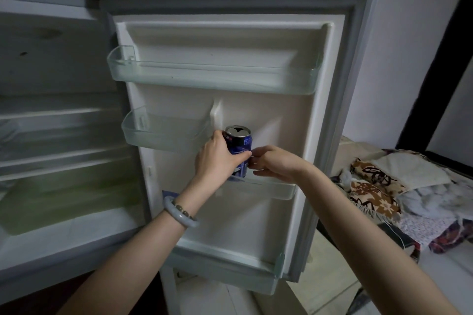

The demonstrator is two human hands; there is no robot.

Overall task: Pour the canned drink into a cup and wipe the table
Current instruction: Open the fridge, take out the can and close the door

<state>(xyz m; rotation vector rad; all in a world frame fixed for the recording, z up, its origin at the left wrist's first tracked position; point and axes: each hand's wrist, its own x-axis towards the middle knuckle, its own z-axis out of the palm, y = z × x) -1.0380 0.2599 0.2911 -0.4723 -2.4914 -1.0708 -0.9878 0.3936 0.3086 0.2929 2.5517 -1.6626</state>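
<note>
Can (239, 143): blue, upright, top open, at the lower door shelf (276, 190) of the open fridge door (294, 120) | left hand (217, 158): wrapped around the can's side, bracelet (180, 213) on wrist | right hand (275, 163): fingertips curled against the can's right side | upper door bins (204, 77): clear | patterned fabrics (378, 192): piled at right

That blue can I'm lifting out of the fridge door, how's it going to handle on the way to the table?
The blue can looks already opened on top, so tilting probably spills it. Coming from the fridge, it may be cold and slick. The left hand wraps it; the right hand touches its side.
</note>
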